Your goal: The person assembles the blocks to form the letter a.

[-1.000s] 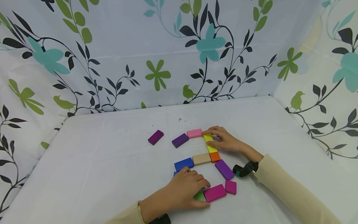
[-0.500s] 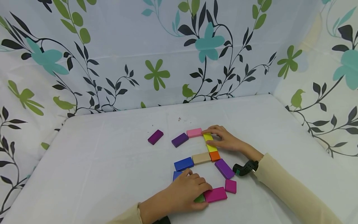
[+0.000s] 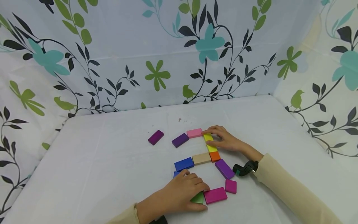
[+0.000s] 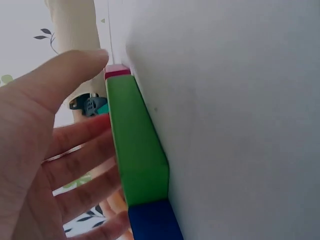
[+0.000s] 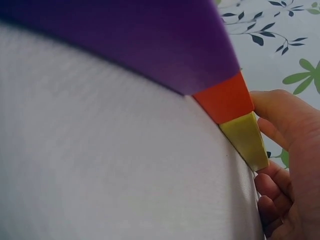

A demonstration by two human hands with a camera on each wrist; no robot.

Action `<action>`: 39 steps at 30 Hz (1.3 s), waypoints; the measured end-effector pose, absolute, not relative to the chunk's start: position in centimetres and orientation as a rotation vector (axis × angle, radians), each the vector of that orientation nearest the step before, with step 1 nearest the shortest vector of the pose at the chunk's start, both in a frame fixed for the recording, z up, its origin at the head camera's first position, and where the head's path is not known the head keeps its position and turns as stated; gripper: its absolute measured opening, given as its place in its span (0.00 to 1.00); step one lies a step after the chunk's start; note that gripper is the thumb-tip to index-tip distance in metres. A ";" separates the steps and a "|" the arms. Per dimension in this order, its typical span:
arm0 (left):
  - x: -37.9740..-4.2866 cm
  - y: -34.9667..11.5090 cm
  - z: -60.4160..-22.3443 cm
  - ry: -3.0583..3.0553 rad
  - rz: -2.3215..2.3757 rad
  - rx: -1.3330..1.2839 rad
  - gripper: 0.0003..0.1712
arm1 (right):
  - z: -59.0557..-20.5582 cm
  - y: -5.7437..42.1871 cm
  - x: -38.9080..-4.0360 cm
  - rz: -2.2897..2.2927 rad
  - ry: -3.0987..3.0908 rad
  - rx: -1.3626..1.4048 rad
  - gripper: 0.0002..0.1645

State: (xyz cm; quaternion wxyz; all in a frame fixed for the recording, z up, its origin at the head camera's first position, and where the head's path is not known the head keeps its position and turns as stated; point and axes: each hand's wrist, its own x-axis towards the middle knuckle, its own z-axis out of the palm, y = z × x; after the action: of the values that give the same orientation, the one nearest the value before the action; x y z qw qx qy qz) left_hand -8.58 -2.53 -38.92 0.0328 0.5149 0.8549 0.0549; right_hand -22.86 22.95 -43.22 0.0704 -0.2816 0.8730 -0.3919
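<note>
My left hand (image 3: 183, 193) lies over a green block (image 3: 198, 198) at the near side. In the left wrist view its thumb stands off the green block (image 4: 137, 135) while the fingers lie along the far side. A dark blue block (image 4: 155, 222) meets one end, the magenta block (image 3: 215, 195) the other. My right hand (image 3: 225, 140) holds a yellow block (image 3: 211, 147), thumb on its side and a fingertip at its far end, by the pink block (image 3: 194, 133). In the right wrist view the orange block (image 5: 225, 97) adjoins the yellow one.
A tan block (image 3: 201, 159), a blue block (image 3: 183, 164), a violet block (image 3: 224, 169) and a small magenta block (image 3: 230, 186) continue the line. A dark purple block (image 3: 180, 140) sits near the pink one. Farther left lies a separate plum block (image 3: 155, 137) on the white tablecloth (image 3: 98, 174).
My left thumb has drawn slightly away from the green block, and more of that block shows. The right hand and the other blocks stay where they were.
</note>
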 end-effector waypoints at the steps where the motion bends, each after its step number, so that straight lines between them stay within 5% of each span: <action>1: -8.6 -2.4 -39.0 2.640 0.169 1.580 0.24 | -43.2 23.0 -22.8 -1.185 2.622 -0.843 0.26; 19: -9.4 -1.5 -38.7 2.629 0.198 1.600 0.24 | -43.3 23.1 -22.9 -1.172 2.634 -0.857 0.26; 27: -11.2 0.1 -36.7 2.595 0.151 1.730 0.15 | -43.1 23.1 -22.8 -1.194 2.598 -0.847 0.26; 39: -14.8 2.3 -36.6 2.492 0.187 1.863 0.15 | -43.1 23.2 -22.9 -1.218 2.587 -0.889 0.27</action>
State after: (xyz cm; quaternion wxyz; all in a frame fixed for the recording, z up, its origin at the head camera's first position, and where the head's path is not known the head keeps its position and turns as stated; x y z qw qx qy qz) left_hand -14.81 2.27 -36.56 0.0124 0.5976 0.7994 0.0599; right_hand -22.91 23.16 -43.10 0.0735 -0.2960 0.8617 -0.4056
